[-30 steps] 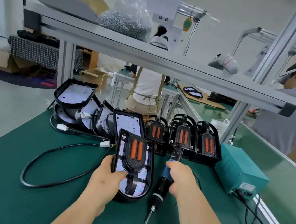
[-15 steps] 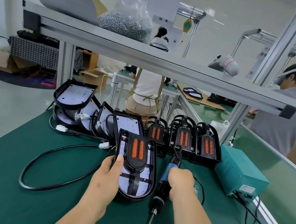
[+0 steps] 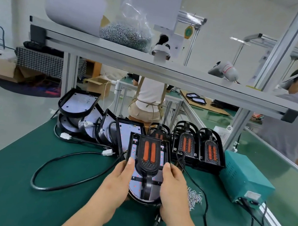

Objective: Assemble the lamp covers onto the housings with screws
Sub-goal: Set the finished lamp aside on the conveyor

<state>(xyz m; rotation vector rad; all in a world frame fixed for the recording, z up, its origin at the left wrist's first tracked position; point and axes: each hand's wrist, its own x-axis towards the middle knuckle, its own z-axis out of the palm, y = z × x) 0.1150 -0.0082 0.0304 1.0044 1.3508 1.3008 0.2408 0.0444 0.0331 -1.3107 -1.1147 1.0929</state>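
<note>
A black lamp housing with its cover and two orange strips [image 3: 149,155] is tilted up above the green table [image 3: 1,188]. My left hand [image 3: 118,181] grips its left edge, thumb on top. My right hand [image 3: 174,188] is at its right edge with the thumb on the rim. The electric screwdriver [image 3: 155,224] runs through that hand; only its tip below the hand and its cable end above show. Loose screws [image 3: 195,196] lie just right of my right hand.
Covered lamps [image 3: 212,151] stand in a row behind, and open housings [image 3: 78,103] are piled at the back left. A teal power box [image 3: 245,178] sits at right. A black cable [image 3: 58,161] loops at left. A screw bag [image 3: 126,32] rests on the shelf. Two people work beyond.
My right hand has moved left with the screwdriver and its thumb now lies on the lamp's right edge. The lamp has shifted right and now sits between both hands.
</note>
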